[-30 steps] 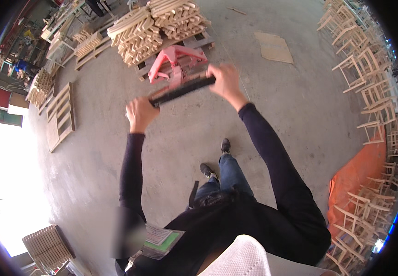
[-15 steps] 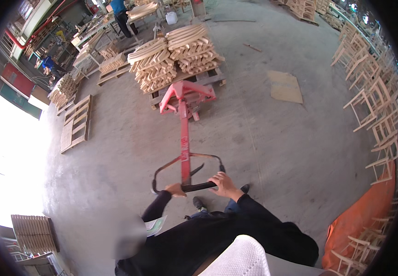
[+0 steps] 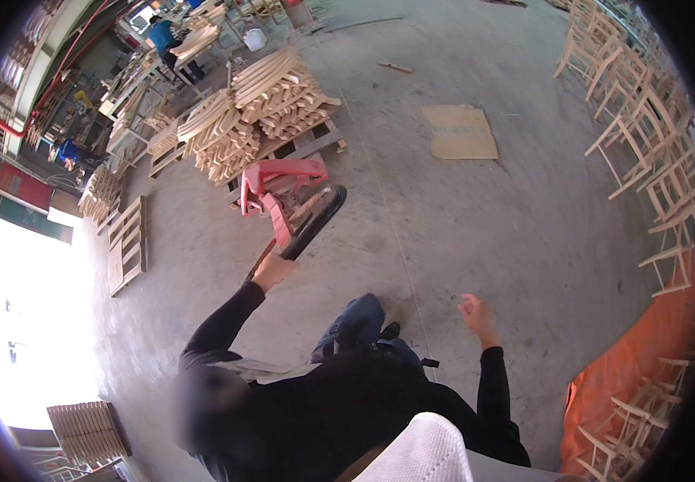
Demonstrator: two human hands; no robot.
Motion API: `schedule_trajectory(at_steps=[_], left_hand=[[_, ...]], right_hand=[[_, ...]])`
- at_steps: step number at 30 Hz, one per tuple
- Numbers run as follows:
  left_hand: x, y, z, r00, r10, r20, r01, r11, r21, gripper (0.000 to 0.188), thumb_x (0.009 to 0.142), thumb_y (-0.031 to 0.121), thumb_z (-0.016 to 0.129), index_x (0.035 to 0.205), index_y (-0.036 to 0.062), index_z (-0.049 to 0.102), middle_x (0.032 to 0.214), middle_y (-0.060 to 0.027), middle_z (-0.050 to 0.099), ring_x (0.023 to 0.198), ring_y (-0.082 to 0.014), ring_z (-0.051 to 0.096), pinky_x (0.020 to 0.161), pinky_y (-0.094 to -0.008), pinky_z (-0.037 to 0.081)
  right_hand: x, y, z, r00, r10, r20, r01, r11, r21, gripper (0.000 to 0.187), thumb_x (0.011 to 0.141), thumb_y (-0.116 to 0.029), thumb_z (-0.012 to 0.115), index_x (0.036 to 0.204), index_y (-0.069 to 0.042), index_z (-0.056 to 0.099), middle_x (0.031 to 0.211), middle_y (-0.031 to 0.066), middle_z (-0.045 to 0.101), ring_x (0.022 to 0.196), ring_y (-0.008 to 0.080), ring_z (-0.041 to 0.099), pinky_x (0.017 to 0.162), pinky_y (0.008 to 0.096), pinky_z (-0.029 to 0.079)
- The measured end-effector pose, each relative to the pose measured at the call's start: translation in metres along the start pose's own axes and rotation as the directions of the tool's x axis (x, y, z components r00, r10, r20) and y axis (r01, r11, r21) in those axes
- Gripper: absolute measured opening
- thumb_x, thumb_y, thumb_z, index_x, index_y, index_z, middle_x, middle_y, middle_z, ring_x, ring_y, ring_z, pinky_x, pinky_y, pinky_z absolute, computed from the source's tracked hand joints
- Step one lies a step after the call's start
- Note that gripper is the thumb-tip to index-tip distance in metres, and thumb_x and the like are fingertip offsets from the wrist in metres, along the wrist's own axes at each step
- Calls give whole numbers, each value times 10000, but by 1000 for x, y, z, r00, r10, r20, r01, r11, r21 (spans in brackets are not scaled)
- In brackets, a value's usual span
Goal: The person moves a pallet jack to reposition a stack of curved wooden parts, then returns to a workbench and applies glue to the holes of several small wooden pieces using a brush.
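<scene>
A red pallet jack (image 3: pixel 290 170) stands ahead of me to the left, at the near side of a wooden pallet (image 3: pixel 306 143). Piled on that pallet are curved wooden parts (image 3: pixel 277 90) in two stacks. My left hand (image 3: pixel 273 273) is closed around the jack's loop handle (image 3: pixel 317 226), at the end nearest me. The handle looks foreshortened and slants up to the right. Out to my right, my right hand (image 3: pixel 478 318) hangs over the floor with nothing in it, its fingers loosely bent and apart.
A flat cardboard sheet (image 3: pixel 460 132) lies on the concrete floor. Wooden chair frames (image 3: pixel 645 145) line the right side, beside an orange sheet (image 3: pixel 605 386). An unloaded pallet (image 3: pixel 128 245) lies at left. Two people (image 3: pixel 163 38) work by the far benches.
My right hand has let go of the handle and swung out to the right. The handle has risen and turned, with my left hand still on it. The view has shifted right.
</scene>
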State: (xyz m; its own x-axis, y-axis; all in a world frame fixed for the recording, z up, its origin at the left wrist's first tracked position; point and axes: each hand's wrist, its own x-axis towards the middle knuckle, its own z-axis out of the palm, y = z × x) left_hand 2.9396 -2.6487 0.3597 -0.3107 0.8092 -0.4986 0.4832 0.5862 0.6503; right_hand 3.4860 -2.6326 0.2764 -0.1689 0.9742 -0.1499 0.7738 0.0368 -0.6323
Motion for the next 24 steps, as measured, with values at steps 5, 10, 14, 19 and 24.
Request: schedule_trajectory(at_steps=[5, 10, 14, 19, 24], left_hand=[[50, 95, 29, 989, 49, 141, 7, 928, -372, 197, 728, 204, 676, 804, 27, 634, 507, 8, 457, 363, -95, 417, 336, -258, 301], [72, 141, 39, 984, -35, 177, 110, 894, -434, 227, 750, 232, 668, 857, 40, 613, 531, -7, 487, 390, -100, 454, 367, -227, 338], [108, 188, 38, 942, -238, 236, 333, 749, -573, 251, 676, 210, 717, 606, 37, 549, 522, -23, 482, 393, -120, 435, 367, -265, 307], [150, 256, 29, 901, -388, 196, 430, 730, -531, 206, 704, 167, 704, 638, 35, 561, 536, 2, 462, 404, -101, 407, 383, -256, 280], [202, 326, 13, 895, -399, 198, 418, 602, -680, 158, 732, 143, 696, 691, 36, 586, 553, 24, 434, 412, -81, 386, 392, -234, 281]], right_hand=[[55, 65, -63, 983, 32, -183, -37, 999, -28, 335, 788, -265, 622, 1059, -70, 601, 931, 133, 651, 836, 305, 624, 729, 386, 487], [124, 116, -85, 956, 248, -160, -273, 948, -165, 290, 786, -285, 614, 983, -72, 615, 888, 132, 655, 821, 310, 619, 737, 400, 482], [174, 178, -79, 873, 487, 9, -486, 871, -67, 221, 778, -253, 620, 874, -56, 649, 783, 114, 658, 737, 301, 628, 672, 394, 500], [262, 245, -83, 845, 504, 177, -508, 861, -27, 149, 788, -187, 599, 818, -54, 657, 645, 79, 620, 532, 160, 604, 451, 298, 472], [406, 208, -112, 919, 245, 310, -119, 920, -374, 290, 739, -297, 580, 877, -53, 654, 800, 136, 659, 810, 323, 622, 742, 428, 482]])
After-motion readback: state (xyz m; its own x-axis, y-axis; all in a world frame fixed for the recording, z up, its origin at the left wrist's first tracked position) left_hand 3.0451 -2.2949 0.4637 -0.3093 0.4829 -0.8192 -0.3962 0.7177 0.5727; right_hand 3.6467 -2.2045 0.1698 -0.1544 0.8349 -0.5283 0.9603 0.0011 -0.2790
